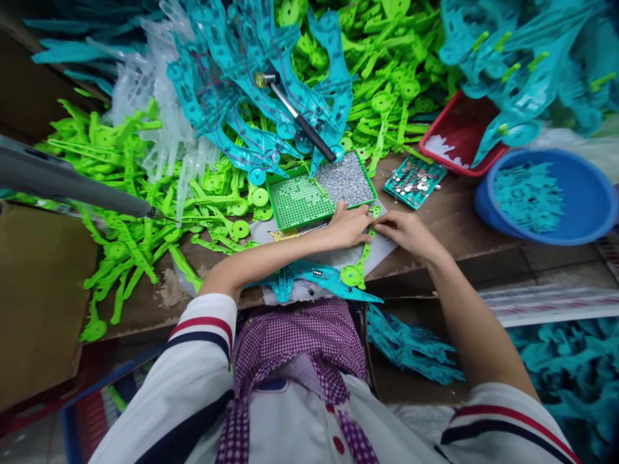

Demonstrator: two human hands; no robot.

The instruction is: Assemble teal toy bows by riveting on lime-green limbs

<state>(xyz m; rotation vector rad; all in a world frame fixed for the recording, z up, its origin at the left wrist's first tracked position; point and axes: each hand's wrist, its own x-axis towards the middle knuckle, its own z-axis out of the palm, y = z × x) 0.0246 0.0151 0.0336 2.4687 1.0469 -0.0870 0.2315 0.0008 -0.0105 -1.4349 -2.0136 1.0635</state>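
Observation:
My left hand [352, 227] reaches across the table, its fingers bent around the upper part of a thin lime-green plastic arm [360, 264] with a round disc at its lower end. From the other side my right hand [405, 232] pinches the same piece near its top. Anything small between the fingertips is hidden. Just beyond my hands lies a green tray [276, 218], one side a perforated grid, the other filled with small silver metal pieces [345, 179]. A turquoise plastic body part [300, 277] with thin wires lies at the table's front edge, beneath my left forearm.
A hammer [304, 122] rests on stacked turquoise parts [227, 84]. Lime-green parts [120, 148] are heaped around. Rightward stand a small teal tray [414, 182] of metal discs, a red bin [438, 138] and a blue basin [587, 200]. A grey pen-shaped tool [72, 180] juts in from the left.

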